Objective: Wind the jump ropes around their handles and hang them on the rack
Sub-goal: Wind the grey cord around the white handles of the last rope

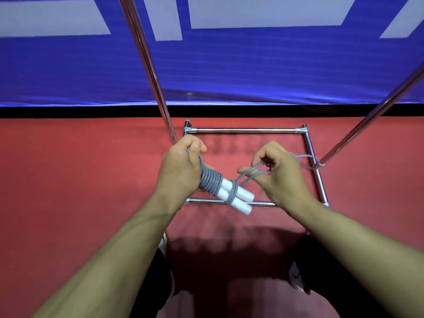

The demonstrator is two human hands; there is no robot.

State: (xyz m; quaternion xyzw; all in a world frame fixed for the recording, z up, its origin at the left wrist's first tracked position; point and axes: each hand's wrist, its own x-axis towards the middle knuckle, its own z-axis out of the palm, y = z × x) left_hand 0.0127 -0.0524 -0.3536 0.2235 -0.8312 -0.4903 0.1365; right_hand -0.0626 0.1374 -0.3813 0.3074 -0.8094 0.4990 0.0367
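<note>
Head view: jump rope [212, 180], grey cord coiled round paired white handles [238, 198], is gripped by the left hand [181, 167] above the rack [243, 130] base. The loose loop is pinched by the right hand [274, 172]. Judged light; cord springy, best held at the coils.

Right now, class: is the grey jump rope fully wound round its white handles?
Partly wound: grey jump rope coils cover the white handles' upper part; right hand holds a loose loop.

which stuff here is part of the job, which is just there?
Job: rope, handles, rack, left hand holding the wound bundle, right hand pinching the loose rope end.
Just there: blue banner, red floor, shoes.
</note>
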